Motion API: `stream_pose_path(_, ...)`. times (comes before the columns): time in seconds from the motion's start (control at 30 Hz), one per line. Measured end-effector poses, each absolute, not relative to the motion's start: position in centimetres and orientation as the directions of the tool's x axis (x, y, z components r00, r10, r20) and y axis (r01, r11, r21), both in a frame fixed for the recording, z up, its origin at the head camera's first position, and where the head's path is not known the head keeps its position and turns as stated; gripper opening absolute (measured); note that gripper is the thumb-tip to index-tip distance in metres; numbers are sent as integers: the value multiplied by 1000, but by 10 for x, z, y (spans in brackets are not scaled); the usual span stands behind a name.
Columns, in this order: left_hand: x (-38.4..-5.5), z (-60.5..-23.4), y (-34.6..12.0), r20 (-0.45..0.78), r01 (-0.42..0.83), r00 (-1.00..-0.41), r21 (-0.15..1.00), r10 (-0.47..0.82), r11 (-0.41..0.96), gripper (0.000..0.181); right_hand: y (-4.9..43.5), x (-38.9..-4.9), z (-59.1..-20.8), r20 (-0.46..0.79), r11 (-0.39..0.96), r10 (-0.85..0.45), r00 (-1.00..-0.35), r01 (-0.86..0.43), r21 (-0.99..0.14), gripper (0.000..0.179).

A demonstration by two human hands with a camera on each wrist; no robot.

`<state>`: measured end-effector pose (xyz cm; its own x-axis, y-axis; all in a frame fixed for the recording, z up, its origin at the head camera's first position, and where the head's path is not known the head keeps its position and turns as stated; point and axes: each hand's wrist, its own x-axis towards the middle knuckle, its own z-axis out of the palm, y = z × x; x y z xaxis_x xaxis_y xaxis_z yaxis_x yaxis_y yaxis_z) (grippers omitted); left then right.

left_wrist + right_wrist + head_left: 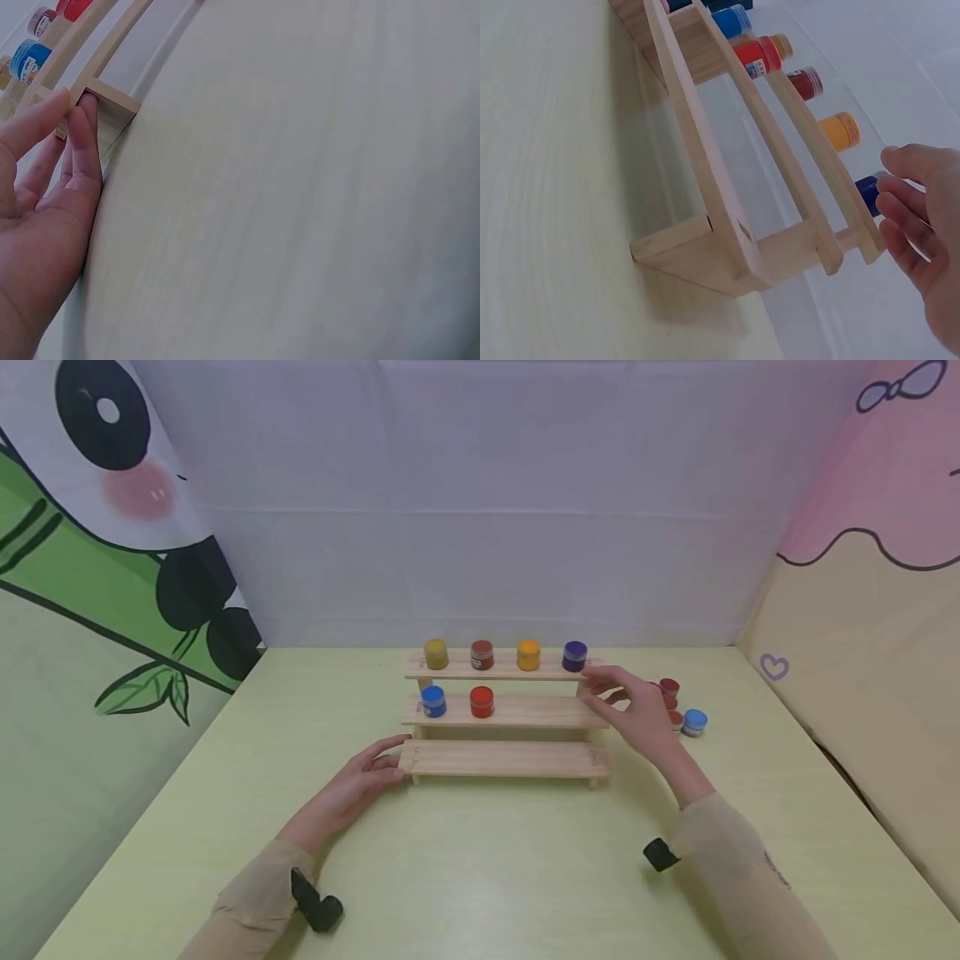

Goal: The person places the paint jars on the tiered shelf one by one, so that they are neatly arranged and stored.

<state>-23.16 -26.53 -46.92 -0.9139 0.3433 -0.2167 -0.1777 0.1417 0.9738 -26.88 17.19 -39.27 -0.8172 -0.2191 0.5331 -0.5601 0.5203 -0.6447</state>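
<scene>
A three-step wooden rack (510, 758) stands on the table. My left hand (352, 792) is at its left end; in the left wrist view, the thumb and fingers pinch the end of the lowest shelf (88, 75). On the top shelf sit small paint jars: olive-yellow (436, 654), brown-red (482, 655), orange-yellow (528, 655) and dark blue (574, 657). The middle shelf bears a blue jar (433, 702) and a red jar (482, 702) towards its left. My right hand (636, 708) hovers by the rack's right end, near the dark blue jar, fingers loosely bent and holding nothing.
Right of the rack, partly behind my right hand, more jars stand on the table, among them a light blue jar (694, 722) and a dark red jar (670, 687). A pale cloth wall (495, 568) rises behind, with printed cloth at both sides.
</scene>
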Motion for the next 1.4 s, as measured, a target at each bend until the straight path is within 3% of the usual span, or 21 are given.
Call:
stream_pose_path(0.5,-232,-469,-263,-212,-179,-915,976,343,128,67,208,-274,-412,567,553,-204,-798,-572,-606,40)
stream_pose_path(1.4,-231,-468,-264,-214,-183,-917,976,337,122,66,263,-275,-433,463,677,-157,-872,-436,-592,46)
